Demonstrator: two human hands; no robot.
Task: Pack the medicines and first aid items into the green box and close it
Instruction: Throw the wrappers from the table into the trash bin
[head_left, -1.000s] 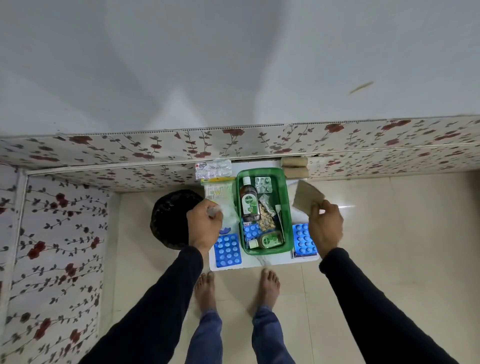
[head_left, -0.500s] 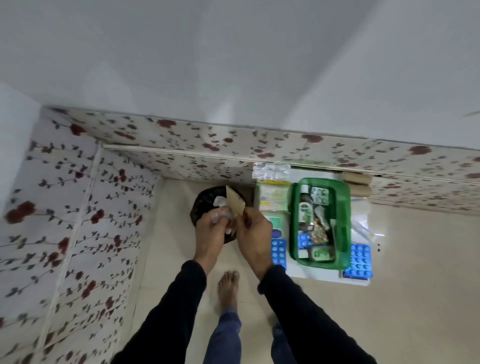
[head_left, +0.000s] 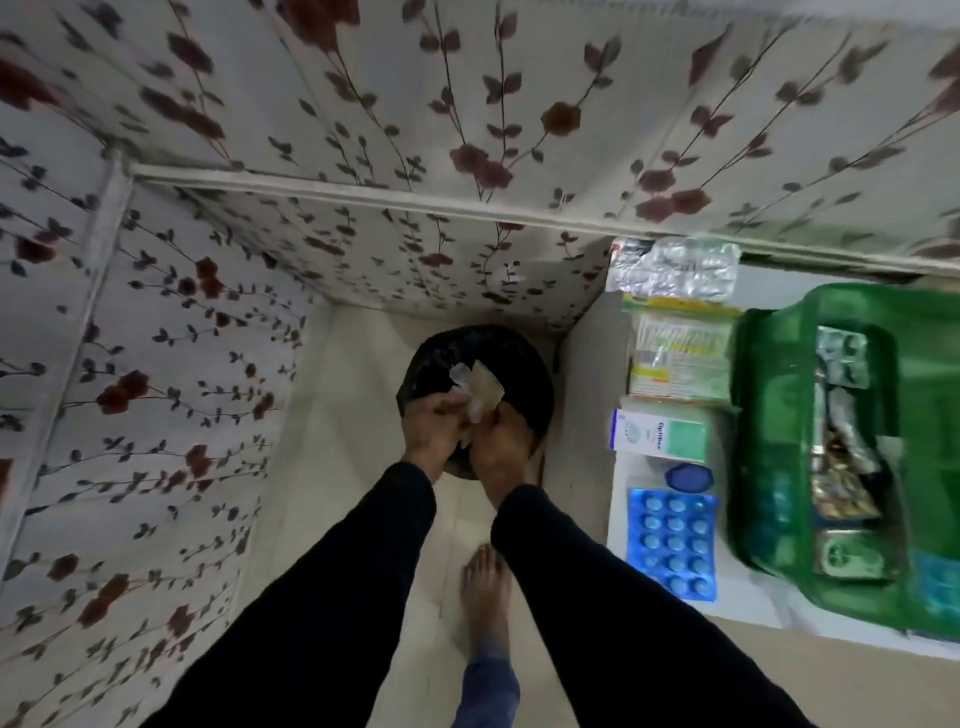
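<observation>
Hands are meeting over the black bin (head_left: 475, 374) on the floor. The left hand (head_left: 434, 431) is pinching a clear wrapper (head_left: 462, 387), and the right hand (head_left: 501, 441) is pinching a brown card (head_left: 485, 387). It looks like trash is being thrown out. The green box (head_left: 769, 415) is sitting open on the table (head_left: 618, 519), off to the right. Next, the hands need to let go, then pick up the blue pills (head_left: 672, 543).

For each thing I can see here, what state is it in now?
green box: open, partly filled, no lid on.
black bin: open, under both hands.
left hand: grip shut on clear wrapper.
right hand: grip shut on brown card.
blue pill sheet: flat on the table, unpacked.
white and green carton: closed, lying outside the box.
</observation>
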